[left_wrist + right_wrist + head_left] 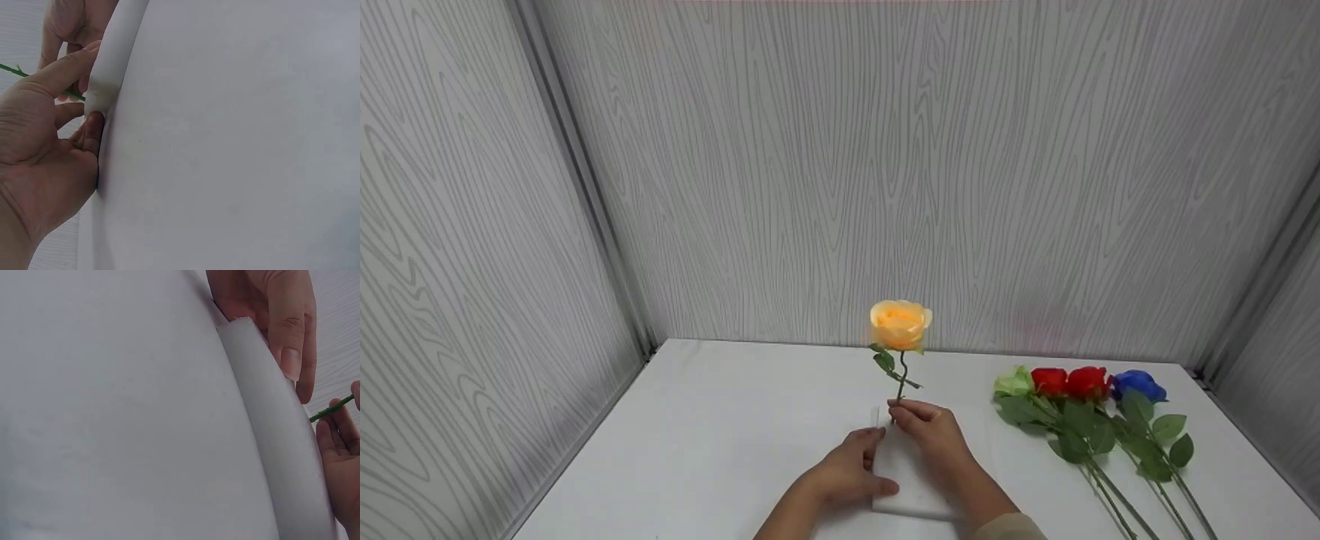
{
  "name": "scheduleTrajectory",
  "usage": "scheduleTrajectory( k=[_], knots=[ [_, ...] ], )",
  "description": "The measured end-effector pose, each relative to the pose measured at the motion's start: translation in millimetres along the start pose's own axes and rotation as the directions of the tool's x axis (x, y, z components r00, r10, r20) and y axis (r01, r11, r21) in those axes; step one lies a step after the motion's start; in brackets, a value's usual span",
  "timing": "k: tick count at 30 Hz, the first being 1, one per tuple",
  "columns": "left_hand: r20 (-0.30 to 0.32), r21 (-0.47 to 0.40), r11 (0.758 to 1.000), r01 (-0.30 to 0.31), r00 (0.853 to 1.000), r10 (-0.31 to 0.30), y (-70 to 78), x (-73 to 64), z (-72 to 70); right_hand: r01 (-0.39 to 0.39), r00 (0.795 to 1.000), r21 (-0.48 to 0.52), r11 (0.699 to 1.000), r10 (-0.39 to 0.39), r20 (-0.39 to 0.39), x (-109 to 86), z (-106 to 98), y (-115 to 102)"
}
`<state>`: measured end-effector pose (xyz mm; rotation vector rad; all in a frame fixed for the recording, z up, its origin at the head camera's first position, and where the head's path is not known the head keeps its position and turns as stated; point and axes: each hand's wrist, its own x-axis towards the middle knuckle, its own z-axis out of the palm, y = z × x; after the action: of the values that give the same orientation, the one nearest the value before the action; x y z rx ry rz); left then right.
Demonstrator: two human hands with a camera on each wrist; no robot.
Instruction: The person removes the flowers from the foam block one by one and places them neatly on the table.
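A yellow-orange rose [900,325] stands upright above a white foam block [911,484], its green stem [901,375] bearing a few small leaves. My right hand [936,435] pinches the stem low down, by the block's far end. Along the block's left side, my left hand [847,466] grips it, thumb over the near part. In the right wrist view the stem [332,409] reaches the foam edge [281,433]; whether its tip has entered the foam cannot be seen. The left wrist view shows both hands close together around that edge.
Right of my hands, several roses lie on the white table [720,435]: a pale green one [1014,382], two red ones, here a red rose [1088,383], and a blue one [1138,385]. Grey wood-patterned panels [840,172] enclose the table at the back and sides.
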<state>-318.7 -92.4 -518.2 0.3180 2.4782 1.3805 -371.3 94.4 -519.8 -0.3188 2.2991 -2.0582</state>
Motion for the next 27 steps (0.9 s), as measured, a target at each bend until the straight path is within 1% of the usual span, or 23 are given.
scheduleTrajectory(
  k=[4, 6, 9, 12, 15, 18, 25, 27],
  knots=[
    [0.007, -0.016, 1.0, -0.011, 1.0, 0.011, -0.5, -0.2, -0.3, -0.035, 0.999, 0.056, 0.998, 0.036, -0.008, -1.9, -0.8, -0.4],
    [0.014, -0.013, 1.0, -0.02, 1.0, 0.02, -0.2, -0.3, -0.4, -0.066, 0.998, 0.118, 0.991, 0.067, -0.002, -2.0, -1.5, 0.3],
    [0.014, 0.011, 0.999, -0.032, 0.999, 0.032, -0.2, -0.1, -0.6, -0.093, 0.995, 0.228, 0.969, 0.096, -0.002, -1.9, -2.5, 1.7],
    [0.008, 0.012, 1.0, -0.025, 1.0, 0.025, -0.8, -0.1, -0.3, -0.079, 0.996, 0.331, 0.94, 0.09, -0.017, -1.8, -3.4, 4.3],
    [0.003, -0.004, 1.0, -0.018, 1.0, 0.018, 0.0, -0.6, -0.8, -0.031, 0.998, 0.357, 0.933, 0.046, -0.032, -3.0, -4.2, 5.4],
    [-0.002, -0.002, 1.0, -0.029, 1.0, 0.029, 0.6, -1.1, -0.6, -0.006, 0.999, 0.372, 0.928, 0.021, -0.037, -4.5, -4.6, 5.8],
    [0.009, -0.009, 0.999, -0.037, 0.999, 0.037, 1.1, -2.6, 0.2, -0.002, 1.0, 0.435, 0.9, 0.011, -0.018, -7.3, -6.5, 6.6],
    [0.016, -0.002, 0.999, -0.049, 0.999, 0.049, 1.0, -3.3, -0.5, -0.002, 1.0, 0.445, 0.896, 0.01, -0.017, -7.5, -7.0, 6.6]
  ],
)
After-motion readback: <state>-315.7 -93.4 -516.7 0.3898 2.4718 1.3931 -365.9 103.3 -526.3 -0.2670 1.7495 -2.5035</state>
